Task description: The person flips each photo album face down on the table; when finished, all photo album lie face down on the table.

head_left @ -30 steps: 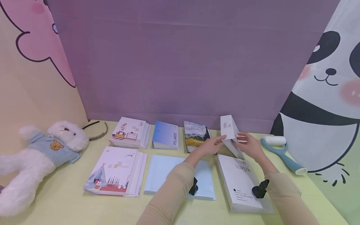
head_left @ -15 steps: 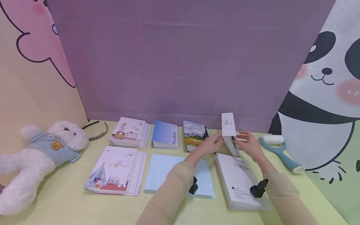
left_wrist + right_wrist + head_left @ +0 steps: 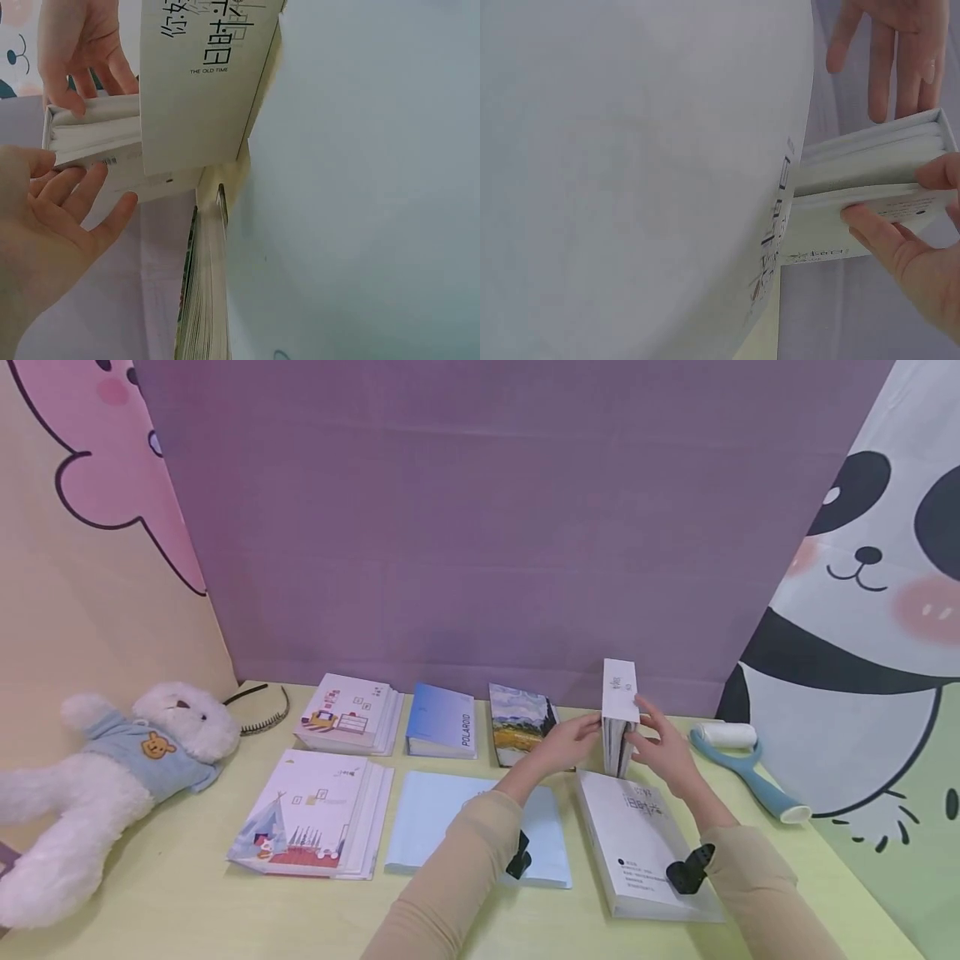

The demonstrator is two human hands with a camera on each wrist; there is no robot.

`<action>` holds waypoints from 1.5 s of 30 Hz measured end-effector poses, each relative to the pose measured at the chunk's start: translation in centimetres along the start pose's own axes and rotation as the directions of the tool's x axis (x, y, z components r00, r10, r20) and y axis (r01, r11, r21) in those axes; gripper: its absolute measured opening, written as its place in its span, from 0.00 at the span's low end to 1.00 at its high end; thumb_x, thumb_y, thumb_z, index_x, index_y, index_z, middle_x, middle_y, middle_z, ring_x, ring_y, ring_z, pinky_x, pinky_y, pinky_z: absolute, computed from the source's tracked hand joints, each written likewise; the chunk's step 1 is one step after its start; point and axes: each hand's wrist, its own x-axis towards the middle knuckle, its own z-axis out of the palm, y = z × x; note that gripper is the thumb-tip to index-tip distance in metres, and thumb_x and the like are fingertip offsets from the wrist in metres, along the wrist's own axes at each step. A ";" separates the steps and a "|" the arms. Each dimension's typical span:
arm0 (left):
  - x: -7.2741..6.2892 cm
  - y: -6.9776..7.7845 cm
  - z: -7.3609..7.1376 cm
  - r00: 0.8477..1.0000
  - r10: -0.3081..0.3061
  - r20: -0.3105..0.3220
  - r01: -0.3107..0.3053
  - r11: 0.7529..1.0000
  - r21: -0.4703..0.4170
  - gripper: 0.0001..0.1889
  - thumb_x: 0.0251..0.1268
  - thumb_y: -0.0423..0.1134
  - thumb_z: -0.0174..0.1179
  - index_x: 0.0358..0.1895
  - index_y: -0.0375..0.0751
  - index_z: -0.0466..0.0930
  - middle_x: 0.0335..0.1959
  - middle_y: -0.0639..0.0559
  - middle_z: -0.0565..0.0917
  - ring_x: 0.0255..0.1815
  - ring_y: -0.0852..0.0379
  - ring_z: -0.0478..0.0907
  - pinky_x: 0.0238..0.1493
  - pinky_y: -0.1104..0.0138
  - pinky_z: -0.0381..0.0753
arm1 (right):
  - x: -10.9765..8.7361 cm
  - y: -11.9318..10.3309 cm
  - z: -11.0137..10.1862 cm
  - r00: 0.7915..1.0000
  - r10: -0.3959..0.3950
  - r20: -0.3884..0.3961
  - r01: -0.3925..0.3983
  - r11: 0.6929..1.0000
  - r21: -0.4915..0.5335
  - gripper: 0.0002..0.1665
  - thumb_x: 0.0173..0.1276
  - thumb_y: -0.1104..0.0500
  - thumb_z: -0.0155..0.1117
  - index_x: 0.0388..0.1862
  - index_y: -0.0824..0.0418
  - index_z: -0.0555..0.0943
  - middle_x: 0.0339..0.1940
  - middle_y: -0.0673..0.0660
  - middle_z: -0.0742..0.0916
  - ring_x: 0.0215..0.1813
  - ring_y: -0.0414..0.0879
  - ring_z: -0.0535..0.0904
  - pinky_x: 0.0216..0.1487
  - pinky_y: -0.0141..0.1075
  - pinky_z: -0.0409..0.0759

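While right hand (image 3: 663, 758) pinches cover (image 3: 825, 219), white album (image 3: 619, 692) stands upright beside left hand (image 3: 567, 746).

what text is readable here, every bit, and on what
"POLAROID" on the blue album
"THE OLD TIME" on the flat white book
"你好" on the same book
"旧时" there too, next character unclear
Too small or blurred: lettering on the upright white book, tent-picture album and red-lettered album; the flat white book's small print
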 end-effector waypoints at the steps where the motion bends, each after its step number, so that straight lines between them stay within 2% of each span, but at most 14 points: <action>1: 0.0 0.0 0.1 1.000 0.003 -0.004 -0.003 1.000 0.010 0.23 0.75 0.43 0.43 0.71 0.46 0.60 0.66 0.51 0.72 0.65 0.57 0.70 0.64 0.71 0.68 | 0.0 0.0 0.0 1.000 0.000 0.004 0.000 1.000 0.008 0.39 0.73 0.56 0.49 0.77 0.51 0.44 0.71 0.75 0.58 0.63 0.71 0.67 0.53 0.52 0.78; 5: 0.0 0.3 0.2 1.000 0.001 -0.009 0.000 0.999 0.050 0.24 0.75 0.44 0.43 0.71 0.51 0.60 0.67 0.53 0.70 0.64 0.56 0.71 0.62 0.70 0.70 | -0.2 0.1 -0.2 1.000 0.005 0.020 -0.006 0.999 0.043 0.38 0.74 0.58 0.47 0.77 0.49 0.45 0.72 0.74 0.55 0.65 0.71 0.65 0.56 0.56 0.74; 9: -0.1 0.5 0.3 1.000 0.000 -0.002 0.000 0.999 0.041 0.24 0.75 0.44 0.43 0.71 0.53 0.59 0.67 0.54 0.69 0.64 0.54 0.71 0.63 0.69 0.70 | -0.3 0.1 -0.6 0.998 -0.005 0.056 0.002 0.999 0.054 0.39 0.74 0.57 0.48 0.77 0.51 0.43 0.72 0.75 0.54 0.66 0.72 0.63 0.57 0.56 0.73; 14: -0.1 0.3 0.6 0.999 0.005 0.034 -0.004 1.000 -0.015 0.24 0.76 0.43 0.42 0.72 0.53 0.57 0.66 0.53 0.71 0.65 0.54 0.70 0.63 0.68 0.70 | -0.4 0.1 -1.3 0.994 -0.014 0.109 0.004 0.996 0.085 0.40 0.75 0.52 0.47 0.77 0.52 0.41 0.72 0.74 0.52 0.68 0.71 0.59 0.54 0.48 0.79; 16: 0.0 0.2 0.7 0.999 0.003 0.037 -0.002 1.000 -0.015 0.23 0.75 0.43 0.42 0.71 0.51 0.59 0.66 0.54 0.71 0.65 0.54 0.70 0.63 0.67 0.70 | -0.4 0.0 -1.5 0.993 -0.017 0.114 0.006 0.996 0.093 0.39 0.75 0.50 0.46 0.77 0.53 0.41 0.72 0.74 0.52 0.69 0.70 0.58 0.51 0.45 0.80; 21: 0.2 0.0 1.0 0.999 0.009 0.044 -0.009 1.000 -0.002 0.22 0.75 0.42 0.43 0.69 0.45 0.64 0.67 0.52 0.69 0.61 0.54 0.74 0.62 0.69 0.71 | -0.4 -0.3 -1.7 0.997 -0.008 0.074 0.002 0.996 0.090 0.39 0.75 0.42 0.41 0.77 0.57 0.44 0.72 0.74 0.57 0.68 0.70 0.60 0.50 0.47 0.80; 27: 0.5 -0.2 1.4 0.998 0.025 0.061 -0.024 1.000 -0.018 0.22 0.75 0.40 0.43 0.69 0.45 0.64 0.65 0.50 0.72 0.63 0.54 0.72 0.62 0.69 0.71 | -0.2 -0.4 -1.6 1.000 0.014 0.011 -0.016 0.993 0.114 0.40 0.74 0.38 0.34 0.73 0.64 0.49 0.68 0.75 0.61 0.63 0.72 0.66 0.47 0.49 0.82; 29: 0.4 -0.2 1.4 0.997 0.013 0.072 -0.012 1.000 -0.011 0.22 0.75 0.42 0.44 0.69 0.47 0.63 0.64 0.50 0.73 0.65 0.54 0.70 0.63 0.67 0.70 | -0.1 -0.4 -1.7 1.000 0.027 -0.003 -0.026 0.990 0.137 0.40 0.74 0.37 0.34 0.71 0.66 0.50 0.68 0.74 0.61 0.57 0.67 0.72 0.44 0.48 0.83; 31: 0.3 -0.3 1.5 0.996 0.001 0.091 -0.001 1.000 -0.002 0.23 0.74 0.44 0.45 0.70 0.52 0.62 0.65 0.50 0.73 0.66 0.54 0.69 0.65 0.65 0.68 | -0.2 -0.4 -1.9 0.999 0.041 -0.015 -0.038 0.986 0.165 0.38 0.73 0.37 0.35 0.66 0.65 0.56 0.67 0.72 0.61 0.49 0.56 0.78 0.42 0.46 0.84; 34: 0.1 -0.4 1.8 0.992 -0.004 0.130 0.005 1.000 -0.007 0.24 0.74 0.45 0.45 0.71 0.59 0.58 0.66 0.52 0.71 0.67 0.56 0.68 0.67 0.63 0.65 | -0.3 -0.5 -2.2 0.995 0.080 -0.054 -0.068 0.977 0.200 0.29 0.72 0.37 0.39 0.55 0.58 0.63 0.64 0.69 0.64 0.39 0.39 0.78 0.39 0.45 0.85; 36: 0.1 -0.5 2.0 0.989 0.002 0.147 -0.001 1.000 -0.009 0.24 0.74 0.45 0.44 0.71 0.62 0.57 0.66 0.53 0.71 0.67 0.57 0.67 0.68 0.63 0.65 | -0.4 -0.6 -2.3 0.991 0.107 -0.082 -0.089 0.977 0.193 0.26 0.71 0.36 0.43 0.51 0.56 0.63 0.61 0.68 0.65 0.41 0.39 0.77 0.39 0.46 0.85; 37: 0.0 -0.5 2.1 0.988 0.006 0.152 -0.005 1.000 -0.004 0.24 0.74 0.46 0.44 0.71 0.63 0.57 0.66 0.54 0.72 0.67 0.57 0.67 0.67 0.64 0.65 | -0.4 -0.6 -2.3 0.988 0.122 -0.098 -0.102 0.977 0.186 0.28 0.70 0.36 0.45 0.52 0.57 0.63 0.60 0.67 0.66 0.43 0.42 0.77 0.40 0.48 0.84; 41: 0.0 -0.3 2.3 0.987 -0.001 0.162 -0.006 0.999 0.042 0.22 0.74 0.49 0.44 0.69 0.64 0.62 0.65 0.57 0.72 0.68 0.57 0.65 0.67 0.64 0.65 | -0.7 -0.7 -2.4 0.978 0.154 -0.139 -0.139 0.984 0.115 0.43 0.67 0.34 0.48 0.60 0.68 0.55 0.57 0.68 0.66 0.55 0.57 0.70 0.41 0.51 0.83; 45: 0.0 -0.3 2.3 0.979 -0.018 0.203 0.001 0.997 0.080 0.22 0.73 0.52 0.43 0.68 0.61 0.66 0.68 0.59 0.69 0.70 0.58 0.63 0.68 0.64 0.64 | -1.0 -0.6 -2.7 0.974 0.170 -0.147 -0.162 0.985 0.066 0.48 0.66 0.33 0.49 0.64 0.71 0.50 0.59 0.71 0.63 0.59 0.62 0.66 0.43 0.52 0.82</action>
